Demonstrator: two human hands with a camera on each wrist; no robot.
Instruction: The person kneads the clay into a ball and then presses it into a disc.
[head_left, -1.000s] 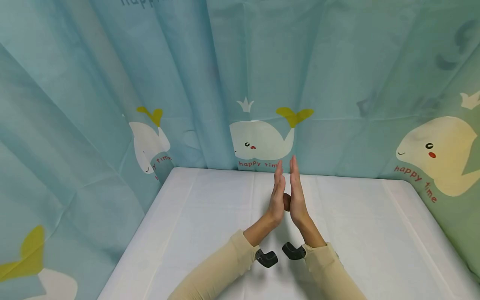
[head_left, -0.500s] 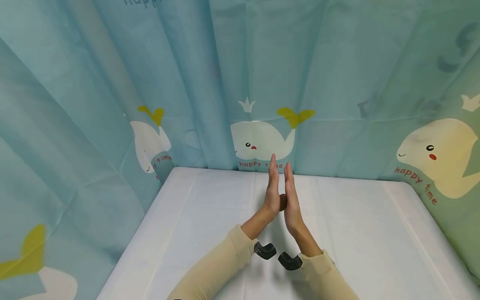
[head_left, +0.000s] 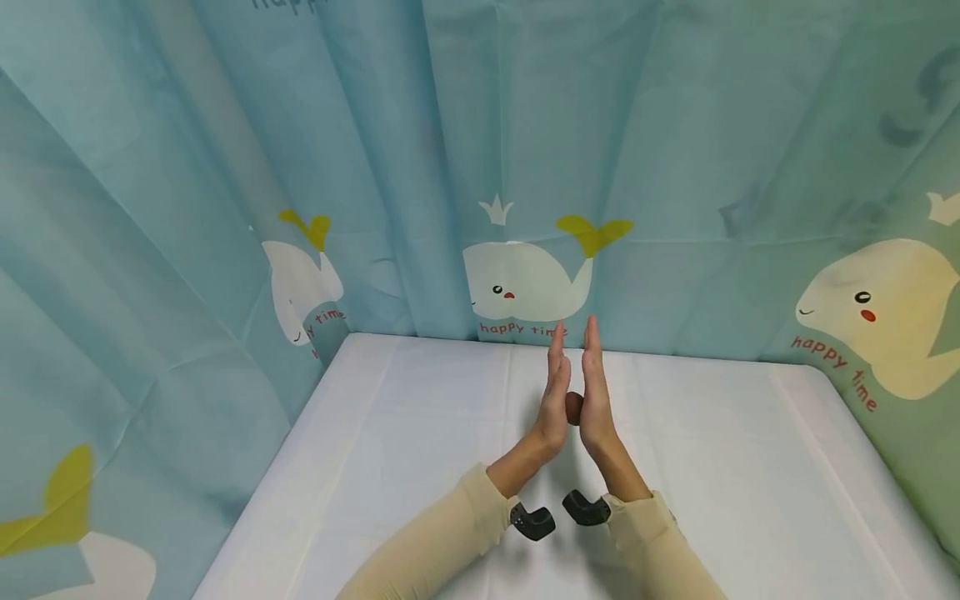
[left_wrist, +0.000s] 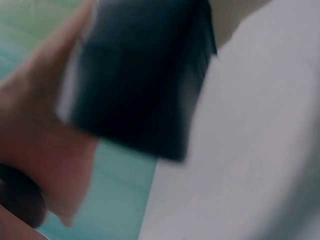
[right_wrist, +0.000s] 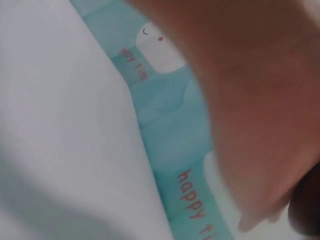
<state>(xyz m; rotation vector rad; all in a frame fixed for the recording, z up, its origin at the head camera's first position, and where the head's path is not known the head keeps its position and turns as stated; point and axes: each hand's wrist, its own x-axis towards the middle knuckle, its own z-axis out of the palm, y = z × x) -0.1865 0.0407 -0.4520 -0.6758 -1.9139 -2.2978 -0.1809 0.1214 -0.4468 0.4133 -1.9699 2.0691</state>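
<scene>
In the head view my left hand [head_left: 556, 392] and right hand [head_left: 595, 392] stand upright above the white table [head_left: 420, 433], palms facing each other and fingers straight. A small brown ball [head_left: 573, 407] is pressed between the two palms, mostly hidden. The right fingertips reach slightly higher than the left. The left wrist view is blurred: a palm [left_wrist: 35, 135] and a dark round shape [left_wrist: 20, 200] at the bottom left. The right wrist view shows only a blurred palm [right_wrist: 250, 90] close up.
A teal curtain with whale prints [head_left: 525, 167] walls the table on the back, left and right. Black wrist cameras [head_left: 534, 519] [head_left: 585, 508] sit at the cuffs of beige sleeves. The table carries a white cloth.
The palms slid against each other around the ball: half a second ago the left fingertips were higher, now the right ones are, as a second ago. Both hands shifted slightly right.
</scene>
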